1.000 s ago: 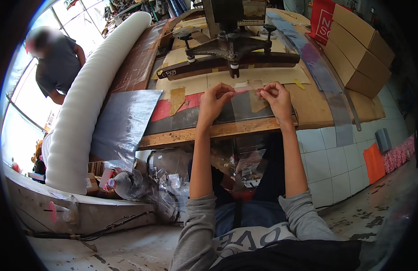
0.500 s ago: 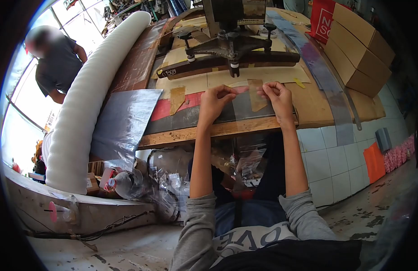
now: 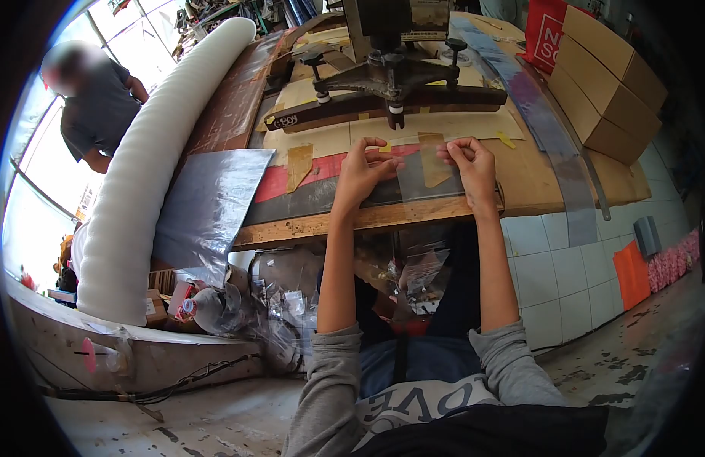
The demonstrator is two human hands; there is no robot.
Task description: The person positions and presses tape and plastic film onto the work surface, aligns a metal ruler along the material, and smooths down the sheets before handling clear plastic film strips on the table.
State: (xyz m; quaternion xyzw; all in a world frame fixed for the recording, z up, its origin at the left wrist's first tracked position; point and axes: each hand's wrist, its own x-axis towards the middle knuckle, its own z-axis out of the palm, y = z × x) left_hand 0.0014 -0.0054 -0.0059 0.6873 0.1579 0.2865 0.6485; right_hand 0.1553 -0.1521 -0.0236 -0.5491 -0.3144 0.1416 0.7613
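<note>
My left hand (image 3: 363, 174) is over the front of the workbench, its thumb and index finger apart in a curve. Its other fingertips reach the left edge of a thin, clear plastic piece (image 3: 410, 180); whether they touch it I cannot tell. My right hand (image 3: 474, 169) pinches the right side of this see-through piece between thumb and fingers. Beneath lie a red and dark grey strip (image 3: 322, 180) and brown tape pieces (image 3: 299, 167). Just beyond my hands, the black metal press bar (image 3: 436, 104) is raised above a tan board (image 3: 333, 135).
A white foam roll (image 3: 128, 206) and a bluish plastic sheet stack (image 3: 211, 199) are at left. Cardboard boxes (image 3: 604, 95) stand at right, beside a metal ruler (image 3: 592, 179). Another person (image 3: 101, 107) stands far left. A large bottle (image 3: 211, 308) and plastic scraps lie below.
My left thumb and index finger have parted from their pinch, uncovering a small yellow piece behind them. My right hand stays pinched in nearly the same place.
</note>
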